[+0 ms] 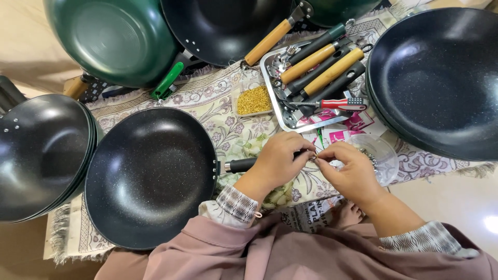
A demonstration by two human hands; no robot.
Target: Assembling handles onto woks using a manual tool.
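Observation:
A black speckled wok [148,173] lies on a flowered cloth [218,109] in front of me. Its black handle [239,165] points right and my left hand [277,161] is wrapped around the handle's end. My right hand [350,168] meets it there, pinching a small metal ring or screw [314,155] at the handle's tip between thumb and finger. Just behind my right hand stands a clear plastic tub [381,153] with small metal parts.
A steel tray [282,116] holds wooden and black handles and a red screwdriver [337,103]. A small box of brass screws [253,100] sits beside it. Stacked black woks lie at the left [39,155] and right [441,78]; a green pan [111,39] is at the back.

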